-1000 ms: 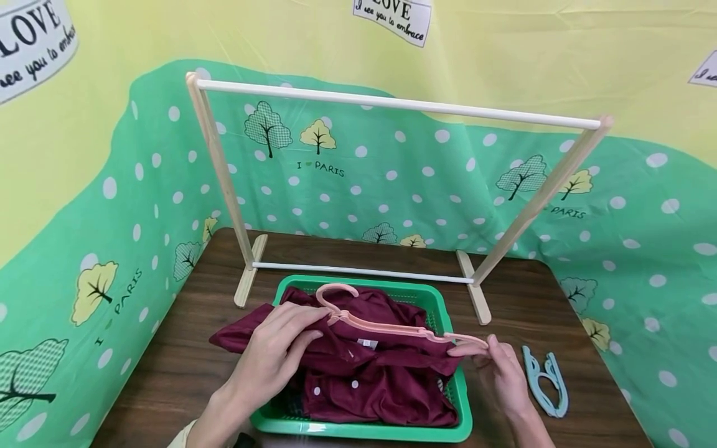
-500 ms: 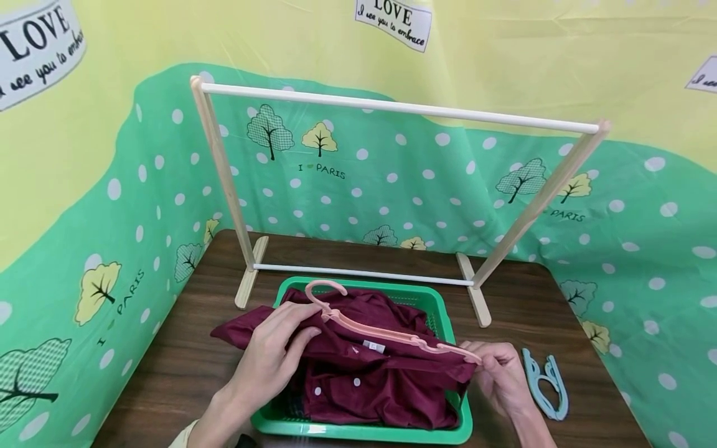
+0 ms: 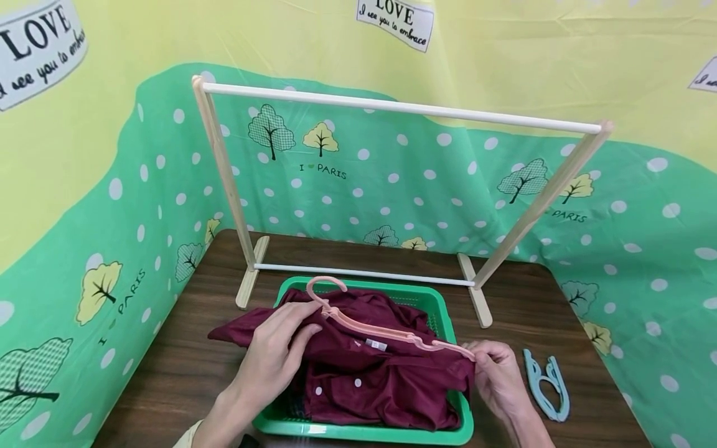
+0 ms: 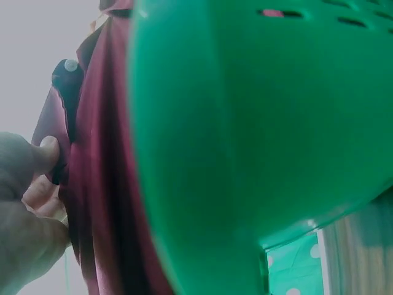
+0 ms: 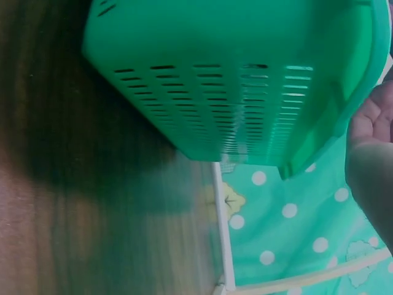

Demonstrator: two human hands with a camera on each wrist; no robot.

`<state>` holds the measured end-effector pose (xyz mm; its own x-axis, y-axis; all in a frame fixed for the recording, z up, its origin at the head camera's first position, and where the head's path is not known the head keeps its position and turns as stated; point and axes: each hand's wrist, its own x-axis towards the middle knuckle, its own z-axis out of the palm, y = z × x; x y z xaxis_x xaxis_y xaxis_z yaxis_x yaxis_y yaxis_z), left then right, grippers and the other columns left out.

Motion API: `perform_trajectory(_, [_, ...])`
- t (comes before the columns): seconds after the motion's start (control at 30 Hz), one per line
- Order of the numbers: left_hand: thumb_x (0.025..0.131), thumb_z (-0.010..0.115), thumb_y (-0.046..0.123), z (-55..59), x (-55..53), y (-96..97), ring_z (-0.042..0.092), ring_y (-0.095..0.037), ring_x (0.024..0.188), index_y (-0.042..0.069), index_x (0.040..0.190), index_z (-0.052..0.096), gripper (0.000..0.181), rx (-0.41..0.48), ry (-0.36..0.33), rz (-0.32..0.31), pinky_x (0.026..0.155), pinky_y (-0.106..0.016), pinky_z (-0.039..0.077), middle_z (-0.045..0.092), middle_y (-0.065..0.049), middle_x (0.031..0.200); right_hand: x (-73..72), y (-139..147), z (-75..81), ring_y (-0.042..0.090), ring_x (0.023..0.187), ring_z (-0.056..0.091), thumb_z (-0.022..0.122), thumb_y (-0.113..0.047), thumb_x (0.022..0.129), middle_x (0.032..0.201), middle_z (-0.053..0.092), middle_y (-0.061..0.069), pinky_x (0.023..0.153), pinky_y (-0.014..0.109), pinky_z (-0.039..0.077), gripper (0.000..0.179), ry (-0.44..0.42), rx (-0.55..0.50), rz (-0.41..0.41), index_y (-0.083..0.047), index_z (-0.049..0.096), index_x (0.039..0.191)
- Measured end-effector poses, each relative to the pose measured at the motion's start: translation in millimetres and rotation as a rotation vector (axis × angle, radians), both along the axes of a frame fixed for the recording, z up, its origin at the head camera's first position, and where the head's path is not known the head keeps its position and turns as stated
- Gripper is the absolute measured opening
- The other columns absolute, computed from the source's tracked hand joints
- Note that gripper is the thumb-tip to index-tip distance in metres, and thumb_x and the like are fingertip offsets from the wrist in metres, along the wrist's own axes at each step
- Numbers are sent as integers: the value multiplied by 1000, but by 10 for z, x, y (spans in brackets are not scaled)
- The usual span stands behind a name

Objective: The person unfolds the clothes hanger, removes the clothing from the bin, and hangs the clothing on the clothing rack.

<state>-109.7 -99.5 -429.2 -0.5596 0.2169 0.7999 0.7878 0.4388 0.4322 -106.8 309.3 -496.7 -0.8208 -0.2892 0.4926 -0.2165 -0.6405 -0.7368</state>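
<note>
A maroon shirt point(image 3: 386, 392) with white buttons lies gathered in and over a green basket point(image 3: 366, 432). Along its collar runs a pink clothes hanger point(image 3: 375, 328), its hook standing up at the left. My left hand point(image 3: 277, 345) grips the shirt beside the base of the hook, thumb on the near side; the left wrist view also has this hand point(image 4: 31, 209) pinching the cloth. At the hanger's right end, my right hand point(image 3: 495, 373) pinches the tip together with the shirt's shoulder. Only part of the right hand point(image 5: 374, 123) shows in the right wrist view, behind the basket rim.
Behind the basket stands a wooden rack with a white top rail point(image 3: 392, 107) and a lower bar point(image 3: 364, 272). A light blue folding hanger point(image 3: 548, 386) lies on the brown table point(image 3: 168, 373) at the right. Patterned cloth point(image 3: 358, 186) surrounds the table.
My right hand has shifted to grip the hanger's right tip with the shirt's shoulder, and that end has dropped slightly. The hook has moved a little left and up. My left hand keeps its grip.
</note>
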Motion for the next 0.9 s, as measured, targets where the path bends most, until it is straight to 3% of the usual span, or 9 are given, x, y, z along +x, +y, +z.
perform_trajectory(0.13, [119,55,25,11,-20,6,78,-23,107,3,137,75,34,-6,29,-7,104,-18,57,81,-8,122,31,-10,12,18,119,79,41,2,120,125,84,13,104,27,63,42,-31,-17,65,4,82,125])
perform_trajectory(0.33, [118,57,22,16,-19,23,78,-23,107,4,139,73,32,-22,34,1,105,-19,57,81,-8,122,50,3,10,15,116,80,44,1,119,122,85,11,101,24,63,39,-42,4,35,3,83,125])
perform_trajectory(0.5, [117,60,20,16,1,23,79,-23,108,5,139,73,30,-24,17,25,106,-18,57,81,-8,124,58,2,23,9,100,82,59,2,114,107,87,5,87,20,65,30,-115,67,-95,-5,87,110])
perform_trajectory(0.63, [117,61,18,9,11,20,79,-23,110,5,140,73,29,-31,3,35,107,-18,57,81,-8,125,85,-31,61,7,87,80,66,7,109,96,86,5,76,18,64,24,-111,103,-233,-3,86,99])
perform_trajectory(0.8, [116,62,17,3,18,17,79,-23,110,4,139,73,28,-37,2,42,107,-18,57,80,-8,125,124,-65,142,3,83,78,73,9,104,90,85,-3,72,17,62,25,-53,310,-452,-10,85,91])
perform_trajectory(0.9, [118,58,23,5,17,16,79,-24,110,3,138,73,32,-38,14,41,107,-19,57,80,-9,125,131,-49,185,3,85,80,75,15,99,90,86,-6,74,18,62,31,-34,406,-490,-13,84,88])
